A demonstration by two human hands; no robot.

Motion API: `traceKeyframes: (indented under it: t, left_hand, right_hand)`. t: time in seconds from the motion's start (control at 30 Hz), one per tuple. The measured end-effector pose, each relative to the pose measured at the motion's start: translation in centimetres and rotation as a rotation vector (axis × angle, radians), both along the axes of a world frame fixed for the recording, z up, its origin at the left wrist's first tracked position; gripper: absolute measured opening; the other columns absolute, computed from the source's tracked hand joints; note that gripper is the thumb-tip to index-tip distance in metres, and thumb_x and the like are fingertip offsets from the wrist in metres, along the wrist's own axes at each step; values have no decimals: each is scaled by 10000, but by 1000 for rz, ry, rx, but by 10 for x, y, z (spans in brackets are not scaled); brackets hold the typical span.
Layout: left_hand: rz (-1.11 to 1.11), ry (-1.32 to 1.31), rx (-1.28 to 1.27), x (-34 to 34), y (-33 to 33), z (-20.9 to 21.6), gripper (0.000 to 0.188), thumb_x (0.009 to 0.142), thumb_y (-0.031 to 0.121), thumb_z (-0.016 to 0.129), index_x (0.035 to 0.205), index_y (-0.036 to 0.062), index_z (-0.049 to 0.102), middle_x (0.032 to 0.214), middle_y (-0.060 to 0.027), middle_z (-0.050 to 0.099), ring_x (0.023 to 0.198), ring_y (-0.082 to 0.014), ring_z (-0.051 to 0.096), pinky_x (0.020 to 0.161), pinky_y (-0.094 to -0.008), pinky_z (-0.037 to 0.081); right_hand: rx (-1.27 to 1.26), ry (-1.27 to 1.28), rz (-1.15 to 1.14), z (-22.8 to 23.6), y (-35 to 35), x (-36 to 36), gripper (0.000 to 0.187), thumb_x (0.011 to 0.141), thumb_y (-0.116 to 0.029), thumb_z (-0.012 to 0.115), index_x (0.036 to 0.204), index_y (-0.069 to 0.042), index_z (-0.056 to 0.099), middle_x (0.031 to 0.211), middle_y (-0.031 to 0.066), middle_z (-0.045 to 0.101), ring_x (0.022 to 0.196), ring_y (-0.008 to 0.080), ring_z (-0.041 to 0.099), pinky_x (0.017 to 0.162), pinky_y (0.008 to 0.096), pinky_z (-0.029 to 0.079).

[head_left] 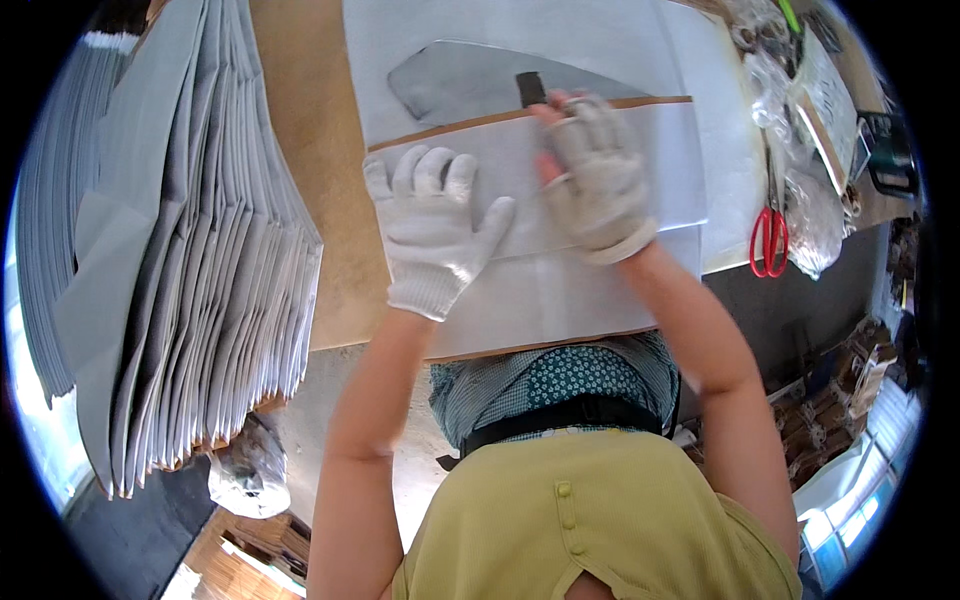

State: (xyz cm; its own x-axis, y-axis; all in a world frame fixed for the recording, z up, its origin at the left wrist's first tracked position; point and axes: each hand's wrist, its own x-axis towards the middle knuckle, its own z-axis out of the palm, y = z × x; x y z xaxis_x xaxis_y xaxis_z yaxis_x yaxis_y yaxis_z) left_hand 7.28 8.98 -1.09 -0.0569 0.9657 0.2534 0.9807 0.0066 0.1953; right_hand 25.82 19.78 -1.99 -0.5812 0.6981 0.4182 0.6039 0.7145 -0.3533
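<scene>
A large white-grey paper sheet point(560, 300) lies in front of me, its upper part folded over into a flap point(515, 155) edged with a brown strip. Flat on the left part of that flap rests my left hand point(430, 215), in a white knitted glove, fingers spread. My right hand point(600, 180), in a worn glove with bare thumb and fingertips showing, is over the flap's right half, slightly blurred. A small dark block point(531, 90) sticks out from its fingertips. Beyond the brown edge, a grey pointed panel point(445, 80) shows on the paper.
A tall stack of folded grey sheets point(220, 270) stands at the left on the brown tabletop point(310, 160). Red-handled scissors point(769, 245) lie at the right edge beside crumpled clear plastic point(812, 215). A plastic bag point(250, 475) sits below the stack.
</scene>
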Motion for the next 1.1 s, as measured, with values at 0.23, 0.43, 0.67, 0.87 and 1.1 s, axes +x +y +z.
traceKeyframes:
  t: [0.23,0.43,0.67,0.87,1.1]
  left_hand:
    - [-331,-140,105,-11,-14,-11,752,715,442,883,1322,118,579,1295,-119,521,1238,-366,517,1117,-640,371]
    - [-315,-99,230,-4,3,0,811,758,438,857,1419,86,545,1362,-146,542,1271,-390,523,1136,-630,373]
    - [-80,-164,-18,15,51,52,720,898,347,754,1510,61,508,1366,-201,616,1319,-378,536,1170,-533,375]
    - [-147,-196,71,11,61,51,656,925,298,729,1509,78,529,1289,-165,683,1268,-335,597,1090,-472,439]
    - [-159,-86,104,20,45,90,425,892,188,734,1300,94,665,1182,-101,701,1182,-320,624,1018,-490,443]
  right_hand:
    - [130,-93,-142,-3,34,117,451,922,-176,647,1365,-87,653,1429,189,594,1378,404,513,1157,496,406]
    - [88,61,-304,-2,42,133,421,947,-167,620,1355,-69,653,1430,218,577,1345,420,528,1136,495,416]
    - [54,381,-380,37,52,104,225,917,-143,705,1134,-85,691,1261,155,668,1229,371,604,1045,457,481]
    - [-4,384,-141,104,23,94,197,844,-74,741,1038,-104,723,1085,109,726,1093,324,672,972,427,524]
    - [-192,229,-53,129,15,104,174,806,-81,772,974,-123,756,1090,90,729,1096,310,668,991,408,517]
